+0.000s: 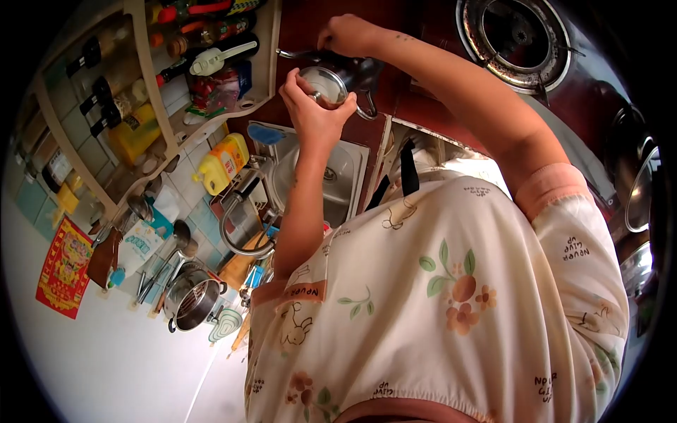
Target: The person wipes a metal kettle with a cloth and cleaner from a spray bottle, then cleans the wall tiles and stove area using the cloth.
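Note:
At the top centre, my left hand (314, 113) holds a round glass lid (323, 83) with a metal rim, its fingers and thumb on opposite sides. The lid is tilted beside a dark pot (361, 70), and a metal loop handle (368, 107) shows near my thumb. My right hand (349, 35) is just beyond the pot, near a thin metal handle (296, 53). Its fingers are curled together, and what they hold, if anything, is too small to make out.
A steel sink (342, 173) lies below the left forearm. A gas burner (515, 35) is at the upper right. Shelves with bottles (134, 127), a yellow jug (222, 163), hanging utensils and a steel pot (192, 299) are on the left.

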`<action>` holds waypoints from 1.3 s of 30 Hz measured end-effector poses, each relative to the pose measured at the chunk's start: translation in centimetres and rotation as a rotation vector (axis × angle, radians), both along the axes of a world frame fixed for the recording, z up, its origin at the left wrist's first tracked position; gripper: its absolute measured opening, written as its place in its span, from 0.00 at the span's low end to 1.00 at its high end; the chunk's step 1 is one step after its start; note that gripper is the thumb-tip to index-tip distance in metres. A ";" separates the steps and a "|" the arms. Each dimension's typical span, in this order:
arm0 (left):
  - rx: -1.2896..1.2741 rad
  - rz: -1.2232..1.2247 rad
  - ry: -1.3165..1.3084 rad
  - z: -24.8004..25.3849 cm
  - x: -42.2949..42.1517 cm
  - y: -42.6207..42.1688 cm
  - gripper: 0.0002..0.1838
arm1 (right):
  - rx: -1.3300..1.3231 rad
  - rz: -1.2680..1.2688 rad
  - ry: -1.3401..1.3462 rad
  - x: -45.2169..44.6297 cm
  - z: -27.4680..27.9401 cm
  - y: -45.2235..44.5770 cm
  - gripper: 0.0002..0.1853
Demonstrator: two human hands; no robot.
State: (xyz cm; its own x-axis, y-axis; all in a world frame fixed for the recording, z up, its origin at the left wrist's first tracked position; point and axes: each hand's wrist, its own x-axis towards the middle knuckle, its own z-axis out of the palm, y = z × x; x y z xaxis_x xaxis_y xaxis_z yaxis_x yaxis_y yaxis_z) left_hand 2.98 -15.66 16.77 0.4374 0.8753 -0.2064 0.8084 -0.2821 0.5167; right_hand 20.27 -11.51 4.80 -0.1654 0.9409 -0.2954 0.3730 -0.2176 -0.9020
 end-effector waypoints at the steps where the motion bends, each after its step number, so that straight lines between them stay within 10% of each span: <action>1: -0.034 0.022 -0.006 0.1 0.0 -0.2 0.53 | 0.038 -0.130 -0.041 -0.4 -1.6 0.4 0.13; 7: 0.003 -0.015 -0.017 -0.6 -0.5 0.0 0.54 | -0.099 -0.077 0.036 -2.8 -3.9 2.5 0.26; 39: -0.061 0.049 -0.024 -0.2 -0.3 0.0 0.54 | -0.007 -0.127 0.223 -2.8 2.8 1.7 0.23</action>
